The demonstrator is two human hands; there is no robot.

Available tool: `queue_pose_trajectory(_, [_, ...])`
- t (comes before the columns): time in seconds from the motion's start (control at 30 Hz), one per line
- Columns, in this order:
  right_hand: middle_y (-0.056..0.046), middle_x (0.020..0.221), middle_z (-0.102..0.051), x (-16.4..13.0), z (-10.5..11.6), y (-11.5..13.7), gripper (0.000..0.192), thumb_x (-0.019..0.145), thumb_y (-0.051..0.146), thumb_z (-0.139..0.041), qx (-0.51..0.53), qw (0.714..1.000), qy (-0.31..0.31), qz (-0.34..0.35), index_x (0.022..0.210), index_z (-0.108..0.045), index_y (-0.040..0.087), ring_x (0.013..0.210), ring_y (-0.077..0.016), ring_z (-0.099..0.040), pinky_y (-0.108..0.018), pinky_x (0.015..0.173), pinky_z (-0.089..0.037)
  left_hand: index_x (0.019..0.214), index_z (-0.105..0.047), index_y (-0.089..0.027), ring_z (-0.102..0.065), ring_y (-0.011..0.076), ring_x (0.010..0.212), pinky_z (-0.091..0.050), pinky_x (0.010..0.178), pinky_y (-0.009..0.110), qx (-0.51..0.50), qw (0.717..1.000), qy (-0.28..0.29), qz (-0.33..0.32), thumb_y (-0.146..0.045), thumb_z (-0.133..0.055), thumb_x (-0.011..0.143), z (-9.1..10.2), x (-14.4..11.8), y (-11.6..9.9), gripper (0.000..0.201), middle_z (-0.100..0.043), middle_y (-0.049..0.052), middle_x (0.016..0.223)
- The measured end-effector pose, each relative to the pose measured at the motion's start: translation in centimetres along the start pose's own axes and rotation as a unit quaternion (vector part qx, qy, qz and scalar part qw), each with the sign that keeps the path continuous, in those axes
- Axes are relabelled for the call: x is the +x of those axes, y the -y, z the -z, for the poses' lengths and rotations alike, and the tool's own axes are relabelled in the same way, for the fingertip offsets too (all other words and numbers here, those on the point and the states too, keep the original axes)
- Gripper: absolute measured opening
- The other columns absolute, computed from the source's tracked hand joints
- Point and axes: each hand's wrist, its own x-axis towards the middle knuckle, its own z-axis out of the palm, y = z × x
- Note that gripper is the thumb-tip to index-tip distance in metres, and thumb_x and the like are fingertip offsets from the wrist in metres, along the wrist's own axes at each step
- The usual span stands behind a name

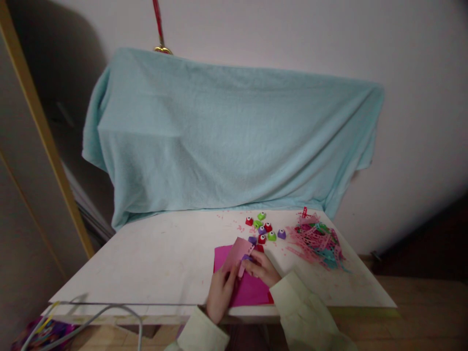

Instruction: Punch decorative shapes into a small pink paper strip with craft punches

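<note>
- Near the front edge of the white tabletop [164,263], both hands work close together over a stack of magenta paper [252,291], with red paper [271,297] showing at its edges.
- The left hand [219,291] has a narrow grip, holding a pink sheet [236,253] by its lower part, tilted above the stack; small cutouts show along the sheet's right edge.
- The right hand [263,269] has its fingers closed around a purple punch [246,259], which sits at that right edge of the pink sheet; the fingers partly hide it.
- Just beyond the hands lies a loose group of small punches: green ones [271,236], red ones [262,239] and more purple ones [281,234], several with a white, eye-like spot.
- Pink paper bits [240,228] are scattered to the left of that group.
- To the right of the punches spreads a tangled heap of paper strips [321,240], mostly pink, with some teal and green, many of them perforated.
- Behind the tabletop, a light blue cloth [226,131] hangs in folds before a pale wall [292,34].
- Above the cloth, a gold pendant [163,50] hangs on a red cord [158,22].
- At the front left, a grey cable [124,307] loops over the tabletop's edge.
</note>
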Motion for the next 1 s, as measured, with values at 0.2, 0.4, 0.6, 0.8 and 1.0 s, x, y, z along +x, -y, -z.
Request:
queue_pose_trajectory(0.2, [0.004,0.058,-0.045,-0.08,-0.08,0.17,0.037,0.076,0.051,-0.060,-0.016,1.000,-0.002,0.008,0.083,-0.055,0.015,0.049,-0.0075,-0.036,-0.020,0.044,-0.025,0.065,-0.063,-0.013,-0.056,0.0156,0.056,-0.038,0.054,0.023,-0.001,1.000,-0.001,-0.009,-0.042,-0.039,0.088,0.02,0.15,-0.14,0.045,-0.064,0.004,0.059])
queue_pose_trajectory(0.4, [0.004,0.056,-0.047,-0.03,0.15,-0.11,0.035,0.079,0.049,-0.057,-0.016,1.000,0.009,0.000,0.086,-0.055,0.015,0.046,-0.0073,-0.037,-0.020,0.042,-0.024,0.070,-0.064,-0.015,-0.057,0.0157,0.056,-0.040,0.056,0.023,-0.012,1.000,0.005,-0.007,-0.043,-0.038,0.089,-0.12,0.17,0.27,0.043,-0.064,0.003,0.060])
queue_pose_trajectory(0.6, [0.003,0.056,-0.052,0.12,0.29,-0.48,0.035,0.082,0.048,-0.054,-0.005,1.000,0.019,0.007,0.090,-0.057,0.014,0.040,-0.0065,-0.037,-0.020,0.039,-0.026,0.069,-0.064,-0.015,-0.057,0.0163,0.056,-0.042,0.058,0.024,-0.028,0.999,0.023,-0.011,-0.042,-0.038,0.089,0.07,0.07,-0.05,0.042,-0.061,0.002,0.054])
queue_pose_trajectory(0.8, [0.003,0.055,-0.053,0.13,0.35,-0.77,0.034,0.082,0.047,-0.054,-0.007,0.999,0.026,0.016,0.086,-0.058,0.013,0.039,-0.0064,-0.038,-0.020,0.038,-0.027,0.067,-0.064,-0.015,-0.057,0.0171,0.057,-0.041,0.058,0.024,-0.018,0.999,0.018,-0.021,-0.041,-0.040,0.089,0.04,0.10,0.08,0.042,-0.062,0.003,0.056])
queue_pose_trajectory(1.0, [0.001,0.056,-0.055,-0.07,0.40,-0.30,0.032,0.081,0.044,-0.056,-0.003,1.000,0.017,0.022,0.083,-0.059,0.012,0.043,-0.0072,-0.041,-0.020,0.041,-0.025,0.070,-0.065,-0.013,-0.056,0.0170,0.059,-0.040,0.056,0.024,-0.003,1.000,0.010,-0.019,-0.043,-0.039,0.089,-0.18,0.11,0.60,0.044,-0.065,0.005,0.062])
